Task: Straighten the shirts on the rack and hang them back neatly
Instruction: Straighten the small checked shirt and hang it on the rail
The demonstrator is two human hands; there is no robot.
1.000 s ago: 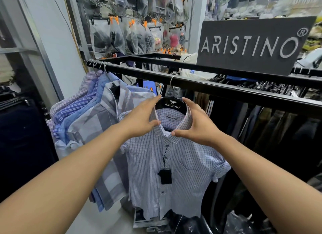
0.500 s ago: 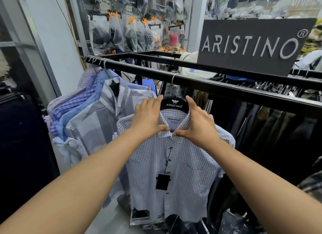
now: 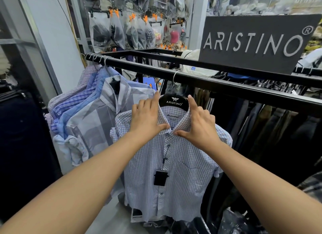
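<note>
Up the collar (image 3: 181, 123) go both your hands since a second ago, and the white short-sleeved shirt with fine blue checks (image 3: 176, 165) now hangs squarer, shoulders spread. From the head view: your left hand (image 3: 148, 119) lies flat on the left collar wing, fingers straight, thumb pressing the collar point. Your right hand (image 3: 200, 125) mirrors it, index finger straight up beside the black plastic hanger (image 3: 174, 101), thumb on the other point. Nothing is gripped, only pressed. That shirt hangs from the black metal rail (image 3: 226, 84) facing you, with a black paper tag (image 3: 161, 178) dangling on its front. Just left, blue and grey checked shirts (image 3: 90, 115) crowd the rail's end. Behind stands a dark ARISTINO sign (image 3: 252, 42).
</note>
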